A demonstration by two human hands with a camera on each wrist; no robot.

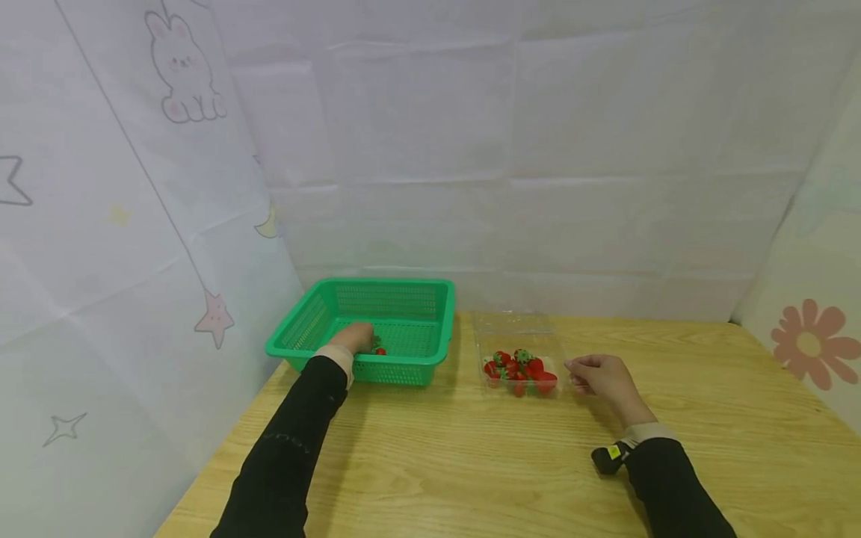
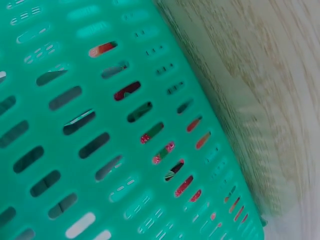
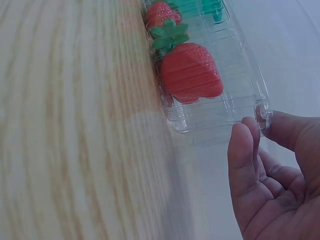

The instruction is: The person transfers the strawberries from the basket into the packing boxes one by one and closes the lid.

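A green plastic basket (image 1: 440,332) stands at the back left, and my left hand (image 1: 355,338) reaches over its front wall. The fingertips are hidden, so I cannot tell whether they hold anything. Red strawberries with green leaves (image 1: 380,351) lie just beside this hand; more red shows through the slots of the basket wall (image 2: 107,145) in the left wrist view. My right hand (image 1: 602,377) pinches the rim of a clear plastic box (image 3: 240,100) between thumb and fingers. Inside the box are several strawberries (image 3: 192,72); its clear lid (image 1: 514,323) lies folded back.
Both containers stand on a light wooden table (image 1: 464,463), with a gap between them. A pale cloth wall (image 1: 417,149) rises behind the table, and printed cloth (image 1: 134,299) hangs at the left side.
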